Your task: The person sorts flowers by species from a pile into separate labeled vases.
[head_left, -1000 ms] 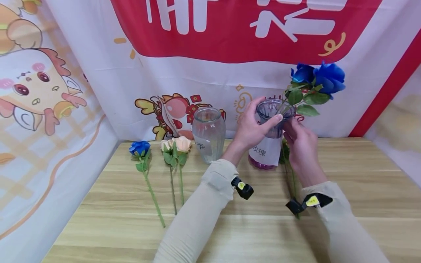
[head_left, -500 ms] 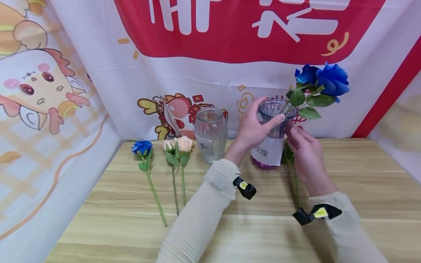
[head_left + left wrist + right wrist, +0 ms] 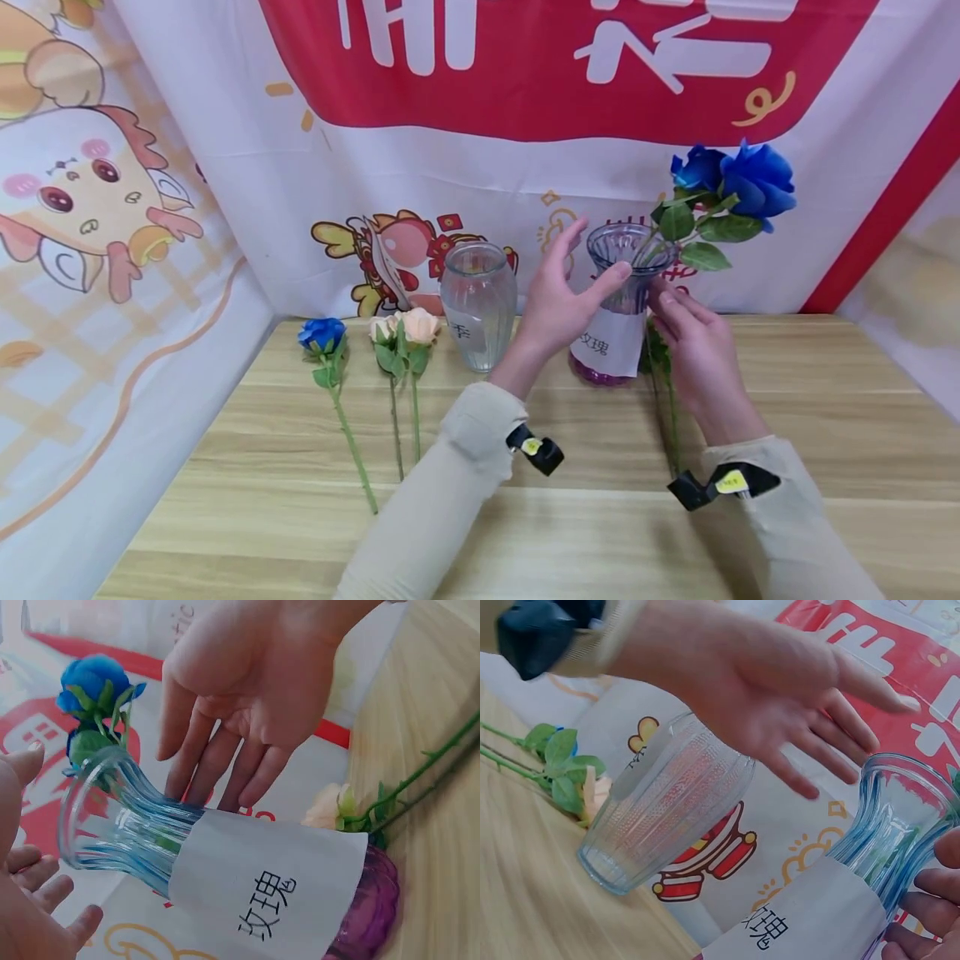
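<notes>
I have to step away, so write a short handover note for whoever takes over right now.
Left hand: open, fingers spread beside the purple vase, thumb at its neck.
Right hand: by the vase's right side; grip unclear.
Done: two blue roses stand in the purple vase.
Left: one blue rose and two cream roses lie on the table; the clear vase holds none.

Glossy ribbed glass vase (image 3: 626,275), paper label (image 3: 607,343), matt wood-grain table (image 3: 570,517)
</notes>
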